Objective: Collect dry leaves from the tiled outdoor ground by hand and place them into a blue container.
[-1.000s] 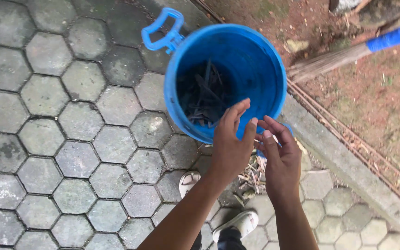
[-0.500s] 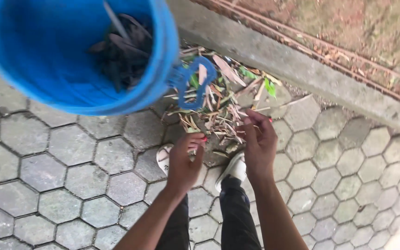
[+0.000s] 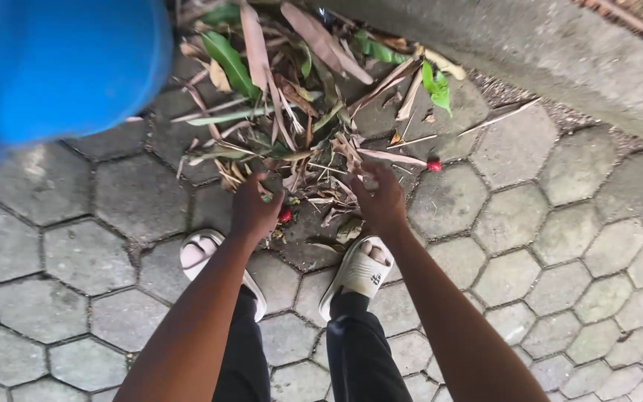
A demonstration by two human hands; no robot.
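A pile of dry brown and green leaves (image 3: pixel 292 112) lies on the hexagonal paving stones in front of my feet. My left hand (image 3: pixel 253 208) reaches down into the near edge of the pile, fingers curled among the leaves. My right hand (image 3: pixel 379 199) does the same a little to the right, fingers touching dry leaves. A blue bucket (image 3: pixel 53 67) fills the upper left corner, seen from its outer wall. Whether either hand grips leaves is hidden by the fingers.
A concrete kerb (image 3: pixel 560 52) runs across the upper right, with soil beyond. Small red fruits (image 3: pixel 434 164) lie by the pile. My feet wear pale sandals (image 3: pixel 359 274) on the grey hexagonal pavers (image 3: pixel 545 246).
The view has dropped toward the ground. The bucket has slid to the upper left, and both hands have moved from its rim down into the leaf pile.
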